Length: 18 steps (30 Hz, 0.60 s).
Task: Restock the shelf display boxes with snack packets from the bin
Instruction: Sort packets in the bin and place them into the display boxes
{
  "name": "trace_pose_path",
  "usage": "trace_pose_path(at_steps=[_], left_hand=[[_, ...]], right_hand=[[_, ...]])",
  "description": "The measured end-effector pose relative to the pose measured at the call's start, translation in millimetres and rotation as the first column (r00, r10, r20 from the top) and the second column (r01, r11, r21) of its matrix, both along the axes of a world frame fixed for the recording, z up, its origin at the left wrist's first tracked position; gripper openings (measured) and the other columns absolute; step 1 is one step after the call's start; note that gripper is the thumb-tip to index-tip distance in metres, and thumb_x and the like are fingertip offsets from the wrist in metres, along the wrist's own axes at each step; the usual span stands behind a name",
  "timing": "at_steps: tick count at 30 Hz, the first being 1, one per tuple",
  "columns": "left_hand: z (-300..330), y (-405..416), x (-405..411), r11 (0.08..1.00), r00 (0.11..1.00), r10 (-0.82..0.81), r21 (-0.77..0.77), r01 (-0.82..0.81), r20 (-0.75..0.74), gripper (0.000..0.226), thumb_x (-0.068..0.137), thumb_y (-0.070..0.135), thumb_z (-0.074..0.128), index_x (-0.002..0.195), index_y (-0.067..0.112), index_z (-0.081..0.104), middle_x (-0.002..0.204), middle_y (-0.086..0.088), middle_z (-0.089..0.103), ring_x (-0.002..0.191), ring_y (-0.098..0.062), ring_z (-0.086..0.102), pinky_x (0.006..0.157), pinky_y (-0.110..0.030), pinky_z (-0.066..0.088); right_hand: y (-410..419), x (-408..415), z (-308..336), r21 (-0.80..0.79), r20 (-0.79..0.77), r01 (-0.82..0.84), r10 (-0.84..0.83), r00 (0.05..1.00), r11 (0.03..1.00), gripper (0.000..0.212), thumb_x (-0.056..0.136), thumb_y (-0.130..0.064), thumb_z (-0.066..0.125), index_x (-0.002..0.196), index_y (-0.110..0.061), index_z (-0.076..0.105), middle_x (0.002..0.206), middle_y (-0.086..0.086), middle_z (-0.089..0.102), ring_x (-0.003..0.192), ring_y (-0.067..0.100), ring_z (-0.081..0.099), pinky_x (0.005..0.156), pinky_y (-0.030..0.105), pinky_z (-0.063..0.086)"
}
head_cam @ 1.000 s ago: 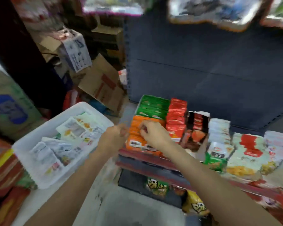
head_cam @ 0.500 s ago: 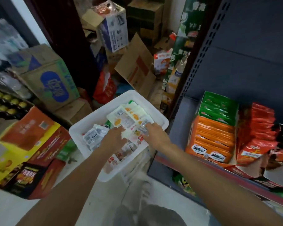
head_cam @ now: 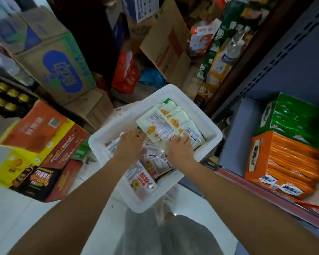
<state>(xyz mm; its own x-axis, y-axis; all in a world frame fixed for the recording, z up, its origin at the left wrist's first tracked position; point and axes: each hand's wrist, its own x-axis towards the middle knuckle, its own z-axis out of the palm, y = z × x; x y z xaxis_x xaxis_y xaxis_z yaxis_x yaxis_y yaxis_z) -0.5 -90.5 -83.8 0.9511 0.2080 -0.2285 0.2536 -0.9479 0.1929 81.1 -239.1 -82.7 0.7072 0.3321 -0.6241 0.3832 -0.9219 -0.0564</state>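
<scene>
Both hands reach into a white bin (head_cam: 118, 126) at the centre of the frame, where pale snack packets (head_cam: 160, 126) lie fanned in a loose stack. The left hand (head_cam: 130, 146) lies palm-down on the packets at the bin's middle, fingers spread; whether it grips one cannot be told. The right hand (head_cam: 180, 148) rests on the lower edge of the fanned stack, fingers bent onto a packet, though a firm hold is not clear. At the right of the frame, an orange display box (head_cam: 260, 155) packed with orange packets (head_cam: 293, 162) sits on the shelf (head_cam: 236, 144), with green packets (head_cam: 298, 120) just behind it. Cardboard cartons (head_cam: 59, 67) crowd the upper left.
</scene>
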Motion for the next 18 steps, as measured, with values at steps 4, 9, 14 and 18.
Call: trace_pose_path(at_steps=[4,9,14,18], left_hand=[[-3.5,8.9,1.3,0.990,0.989,-0.138,0.007,0.138,-0.049,0.037,0.088,0.028,0.062,0.122,0.016,0.055,0.134,-0.004,0.044,0.125,-0.025,0.039,0.103,-0.037,0.029],[-10.0,8.1,5.6,0.986,0.983,-0.161,0.019,0.164,-0.089,0.045,0.088,0.031,0.061,0.127,0.017,0.044,0.131,-0.002,0.041,0.125,-0.022,0.037,0.106,-0.035,0.028],[-13.1,7.4,15.8,0.970,0.971,-0.219,0.083,0.227,-0.094,0.048,0.087,0.023,0.062,0.128,0.016,0.040,0.129,-0.006,0.045,0.123,-0.024,0.039,0.106,-0.038,0.033],[-13.4,10.3,24.1,0.964,0.962,-0.247,0.071,0.256,-0.115,0.049,0.084,0.030,0.066,0.126,0.014,0.045,0.128,-0.007,0.046,0.123,-0.025,0.041,0.105,-0.036,0.033]], right_hand=[[2.9,-0.4,6.1,0.014,-0.072,-0.005,0.006,0.997,1.000,0.066,0.098,-0.015,0.044,0.145,0.009,0.005,0.150,0.037,0.001,0.142,0.046,0.004,0.110,0.049,0.029],[-1.2,1.4,19.6,0.130,-0.045,-0.015,0.021,0.999,0.991,0.034,0.092,0.004,0.041,0.125,0.001,0.045,0.124,0.020,0.053,0.113,0.034,0.053,0.083,0.036,0.044],[-10.9,0.8,17.4,0.238,-0.053,0.082,-0.072,0.996,0.968,0.029,0.095,0.003,0.034,0.116,-0.005,0.052,0.105,0.016,0.064,0.092,0.033,0.061,0.072,0.035,0.047],[-15.4,-6.2,14.8,0.274,-0.088,0.104,-0.083,0.993,0.956,0.020,0.100,-0.008,0.032,0.095,-0.011,0.051,0.097,0.018,0.063,0.084,0.029,0.058,0.071,0.035,0.044]])
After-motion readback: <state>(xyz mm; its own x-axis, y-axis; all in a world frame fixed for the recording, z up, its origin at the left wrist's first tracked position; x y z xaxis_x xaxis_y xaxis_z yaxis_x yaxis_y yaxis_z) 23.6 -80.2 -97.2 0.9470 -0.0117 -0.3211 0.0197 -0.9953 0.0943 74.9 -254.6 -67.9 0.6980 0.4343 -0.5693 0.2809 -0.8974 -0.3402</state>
